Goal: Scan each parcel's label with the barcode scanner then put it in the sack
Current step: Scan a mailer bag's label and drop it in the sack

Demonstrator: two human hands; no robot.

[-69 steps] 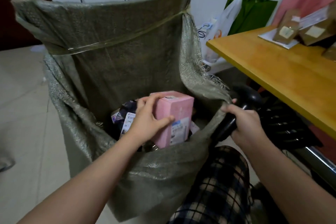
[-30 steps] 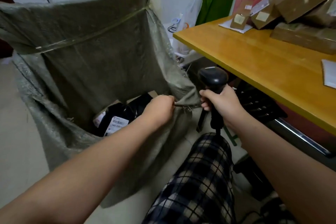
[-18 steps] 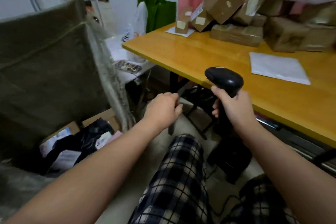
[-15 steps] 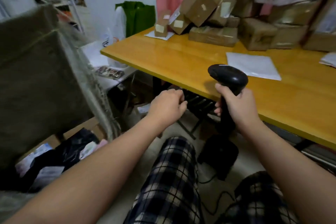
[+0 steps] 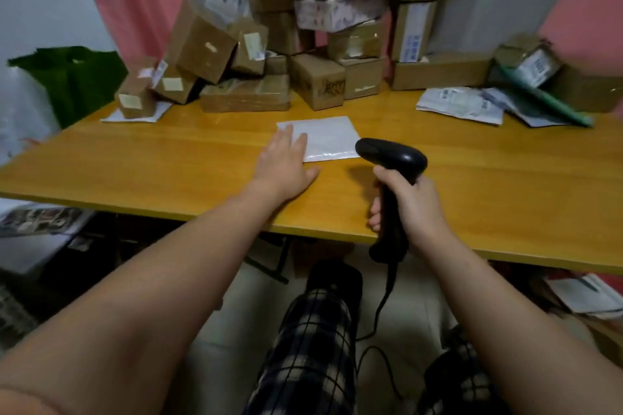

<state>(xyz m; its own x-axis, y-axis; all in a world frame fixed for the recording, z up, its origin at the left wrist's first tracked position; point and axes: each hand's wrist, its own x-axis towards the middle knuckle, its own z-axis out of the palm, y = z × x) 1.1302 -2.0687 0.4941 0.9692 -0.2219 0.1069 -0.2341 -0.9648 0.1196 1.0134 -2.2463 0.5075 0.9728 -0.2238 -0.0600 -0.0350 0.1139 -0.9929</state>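
Along the far edge of the orange wooden surface (image 5: 161, 162), a heap of cardboard boxes (image 5: 317, 84) leans against a wall hung with pink and grey cloth (image 5: 135, 0). A green bag (image 5: 77, 77) stands past the left end, and printed plastic mailers (image 5: 458, 104) lie toward the right. A white parcel (image 5: 328, 136), the nearest task item, lies flat near the middle of the surface, in front of the heap.

Half a second ago the sack filled the left of the view and both hands hung below the surface's edge. Now the sack is out of the picture and the surface is seen head-on. The left hand (image 5: 286, 163) has come up onto the wood, fingers straight and slightly spread, with their tips on the white parcel's near left corner. The right hand (image 5: 413, 209) still has its fingers wrapped round the handle of the barcode scanner (image 5: 391, 155), which it holds upright just right of the parcel, the head over the surface.

The surface is smooth, glossy planked wood. The boxes are brown cardboard, many taped and bearing pale labels, several tipped at angles. The white parcel is a thin, square, slightly shiny envelope. The scanner is matt black with a rounded head, and a thin cable (image 5: 382, 307) hangs from its base past checked trousers (image 5: 313, 347).
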